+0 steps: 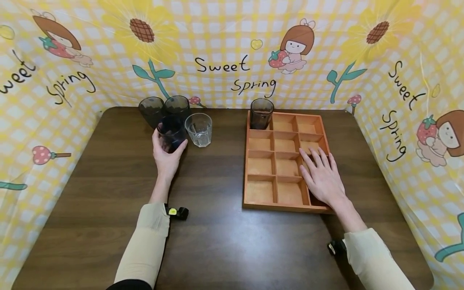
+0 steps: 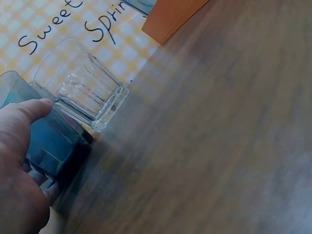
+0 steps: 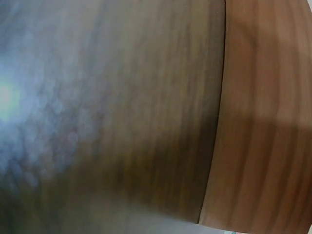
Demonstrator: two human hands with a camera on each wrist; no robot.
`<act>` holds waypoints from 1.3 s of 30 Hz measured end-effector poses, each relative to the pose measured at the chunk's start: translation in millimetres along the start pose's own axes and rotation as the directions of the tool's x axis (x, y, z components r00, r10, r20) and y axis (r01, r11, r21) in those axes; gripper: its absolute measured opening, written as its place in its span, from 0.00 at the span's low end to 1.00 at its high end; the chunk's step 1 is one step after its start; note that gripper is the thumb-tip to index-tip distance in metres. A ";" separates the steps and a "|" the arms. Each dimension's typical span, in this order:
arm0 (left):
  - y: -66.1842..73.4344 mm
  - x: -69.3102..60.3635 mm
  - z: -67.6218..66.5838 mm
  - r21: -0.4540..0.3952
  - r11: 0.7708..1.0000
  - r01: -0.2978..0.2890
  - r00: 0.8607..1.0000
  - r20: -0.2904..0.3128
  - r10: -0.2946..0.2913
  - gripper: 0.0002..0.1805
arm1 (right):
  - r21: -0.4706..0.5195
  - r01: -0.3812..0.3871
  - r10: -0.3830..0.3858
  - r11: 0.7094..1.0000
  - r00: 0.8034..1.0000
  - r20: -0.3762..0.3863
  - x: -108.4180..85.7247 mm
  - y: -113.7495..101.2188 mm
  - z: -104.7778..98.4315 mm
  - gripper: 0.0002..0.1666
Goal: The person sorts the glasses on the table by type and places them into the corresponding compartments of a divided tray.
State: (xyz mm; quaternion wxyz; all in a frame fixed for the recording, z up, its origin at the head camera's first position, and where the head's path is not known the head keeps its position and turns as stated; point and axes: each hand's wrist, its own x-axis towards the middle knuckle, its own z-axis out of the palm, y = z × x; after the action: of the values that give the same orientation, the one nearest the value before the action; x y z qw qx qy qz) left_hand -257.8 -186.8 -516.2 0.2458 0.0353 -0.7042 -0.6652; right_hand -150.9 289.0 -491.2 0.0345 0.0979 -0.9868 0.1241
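Observation:
My left hand [image 1: 166, 159] curls its thumb and fingers round a dark blue glass [image 1: 172, 131] at the back left; in the left wrist view the thumb lies along that glass [image 2: 58, 144]. Just right of it stands a clear glass [image 1: 199, 131]. Two dark grey glasses, one at the left [image 1: 151, 110] and one behind [image 1: 177, 105], stand beyond my hand. My right hand [image 1: 322, 177] rests with spread fingers on the right side of the wooden compartment tray [image 1: 282, 207]. Another dark glass [image 1: 261, 114] is in the tray's back left compartment.
The brown table [image 1: 214, 237] lies under everything, with a patterned cloth [image 1: 224, 36] rising behind it and at both sides. In the right wrist view only the table [image 3: 112, 107] and the tray's wooden side [image 3: 263, 122] show.

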 end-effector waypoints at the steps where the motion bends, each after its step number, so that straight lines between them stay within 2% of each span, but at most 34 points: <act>1: 0.1 -0.5 0.7 -0.003 1.000 -0.001 1.000 -0.005 0.001 0.51 | 0.000 0.000 0.000 1.000 1.000 -0.003 -0.8 0.3 0.6 0.36; 8: -3.2 -12.0 2.9 0.045 0.998 0.034 0.999 -0.004 -0.034 0.51 | 0.002 -0.019 0.019 1.000 1.000 0.015 -11.1 1.8 4.0 0.36; 16: 1.4 -26.7 -0.2 0.045 0.997 0.058 0.998 0.025 -0.059 0.50 | -0.005 -0.023 0.023 1.000 0.999 0.031 -14.0 1.8 5.5 0.36; 22: 5.7 -35.2 -5.9 0.114 0.991 0.076 0.996 0.045 -0.081 0.51 | -0.001 -0.016 0.016 1.000 1.000 0.026 -11.8 1.2 6.3 0.36; 26: 11.1 -39.1 -8.9 0.137 0.989 0.050 0.997 0.058 -0.058 0.51 | -0.003 -0.006 0.006 1.000 1.000 0.013 -9.1 1.2 5.8 0.35; 30: 19.5 -43.0 -8.7 0.155 0.988 -0.002 0.997 0.071 -0.009 0.51 | 0.003 0.000 0.000 1.000 1.000 0.005 -6.8 1.4 3.8 0.35; 35: 31.9 -47.9 -2.6 0.148 0.987 -0.069 0.993 0.102 0.054 0.49 | 0.012 -0.005 0.005 1.000 1.000 0.015 -4.6 1.1 0.2 0.36; 39: 43.6 -51.8 5.4 0.116 0.986 -0.116 0.985 0.143 0.099 0.47 | 0.013 -0.002 0.002 1.000 1.000 0.011 -2.7 0.3 -1.1 0.36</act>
State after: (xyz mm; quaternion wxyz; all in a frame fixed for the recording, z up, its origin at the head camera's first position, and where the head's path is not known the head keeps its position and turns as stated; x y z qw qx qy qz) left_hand -202.4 -157.4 -490.1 0.2301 -0.0331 -0.7602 -0.6067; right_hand -148.3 290.1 -490.4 0.0282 0.0979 -0.9863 0.1298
